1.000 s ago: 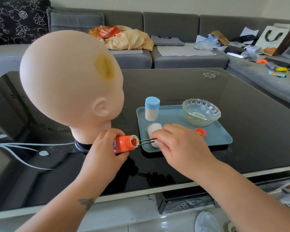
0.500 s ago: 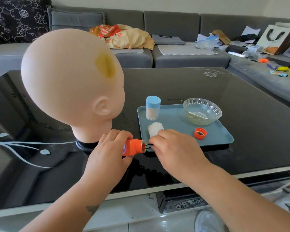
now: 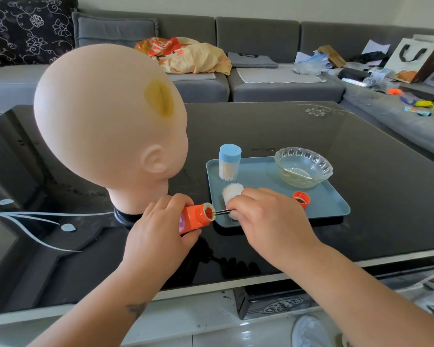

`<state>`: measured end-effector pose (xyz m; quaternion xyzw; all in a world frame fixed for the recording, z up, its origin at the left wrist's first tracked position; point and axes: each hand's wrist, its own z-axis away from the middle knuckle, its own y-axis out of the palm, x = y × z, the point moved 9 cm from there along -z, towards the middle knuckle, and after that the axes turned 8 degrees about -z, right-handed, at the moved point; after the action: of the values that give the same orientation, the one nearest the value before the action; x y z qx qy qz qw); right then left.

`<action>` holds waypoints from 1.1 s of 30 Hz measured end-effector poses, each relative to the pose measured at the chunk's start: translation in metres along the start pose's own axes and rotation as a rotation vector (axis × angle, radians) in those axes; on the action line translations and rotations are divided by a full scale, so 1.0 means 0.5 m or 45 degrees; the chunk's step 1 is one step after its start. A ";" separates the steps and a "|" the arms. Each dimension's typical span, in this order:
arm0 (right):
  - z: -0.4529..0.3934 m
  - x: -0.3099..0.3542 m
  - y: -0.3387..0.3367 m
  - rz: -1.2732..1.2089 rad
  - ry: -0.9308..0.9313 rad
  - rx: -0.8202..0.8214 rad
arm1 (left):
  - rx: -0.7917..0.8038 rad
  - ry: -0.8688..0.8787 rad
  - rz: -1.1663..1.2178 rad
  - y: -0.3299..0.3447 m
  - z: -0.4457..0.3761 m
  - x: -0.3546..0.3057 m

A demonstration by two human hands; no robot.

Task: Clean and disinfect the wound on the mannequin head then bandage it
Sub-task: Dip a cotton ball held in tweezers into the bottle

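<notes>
The bald mannequin head [image 3: 105, 121] stands on the black glass table, with a yellow-stained wound [image 3: 159, 98] on its upper right side. My left hand [image 3: 158, 229] holds an orange bottle [image 3: 194, 219] on its side, mouth facing right. My right hand [image 3: 266, 219] grips thin tweezers [image 3: 222, 212] whose tips reach into the bottle's mouth. A white gauze roll [image 3: 232, 192] lies on the blue tray [image 3: 261, 176], partly hidden by my right hand. The bottle's orange cap [image 3: 301, 199] lies on the tray.
On the tray stand a blue-lidded cotton swab container [image 3: 229, 162] and a clear glass bowl [image 3: 303, 167]. A grey sofa [image 3: 261, 58] strewn with bags and papers wraps around the back and right of the table [image 3: 336, 136].
The tweezers went deeper into the bottle half a second ago, then drew back out a little. Both hands stay close together near the tray's left corner.
</notes>
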<state>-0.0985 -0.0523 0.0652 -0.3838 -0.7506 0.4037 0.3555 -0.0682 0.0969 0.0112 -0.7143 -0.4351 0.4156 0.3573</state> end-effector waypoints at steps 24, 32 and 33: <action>0.005 -0.105 0.031 -0.714 0.463 -0.013 | 0.262 -0.240 0.391 0.050 0.002 0.034; 0.010 -0.112 0.074 -0.887 0.573 0.037 | 0.308 -0.280 0.391 0.064 0.003 0.042; 0.010 -0.111 0.076 -0.906 0.580 0.036 | 0.303 -0.279 0.391 0.063 0.003 0.043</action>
<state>-0.0664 -0.0876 0.0175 -0.1753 -0.7330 0.1709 0.6346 -0.0533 0.1052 -0.0230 -0.6757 -0.3053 0.5886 0.3222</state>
